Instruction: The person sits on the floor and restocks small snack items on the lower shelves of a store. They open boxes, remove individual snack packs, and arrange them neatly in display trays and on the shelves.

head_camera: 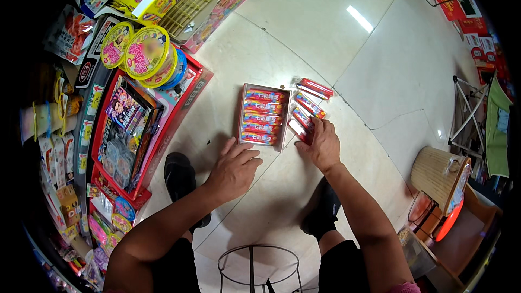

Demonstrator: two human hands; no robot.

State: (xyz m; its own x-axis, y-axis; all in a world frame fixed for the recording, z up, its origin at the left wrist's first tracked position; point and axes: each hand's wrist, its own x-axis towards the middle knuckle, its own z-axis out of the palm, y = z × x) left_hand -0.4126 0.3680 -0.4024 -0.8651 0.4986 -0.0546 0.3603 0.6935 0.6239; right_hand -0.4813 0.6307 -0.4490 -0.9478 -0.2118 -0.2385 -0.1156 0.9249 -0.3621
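Observation:
An open shallow box (287, 124) lies on the tiled floor in front of me, with several red, rainbow-printed packets (262, 118) stacked in a column inside. My left hand (234, 167) rests by the box's near left corner, fingers spread and nothing in them. To the right of the box, several loose packets (310, 105) of the same print lie on the floor. My right hand (323, 144) has its thumb and fingers around the nearest red packet (299, 130), which the hand partly covers.
On the left, shelves hold a red display tray (152, 167), yellow-lidded tubs (146, 53) and a pink carton (217, 12). A wire ring stand (258, 246) stands between my feet. At right are a wicker-like bin (437, 175) and a green folding chair (497, 126).

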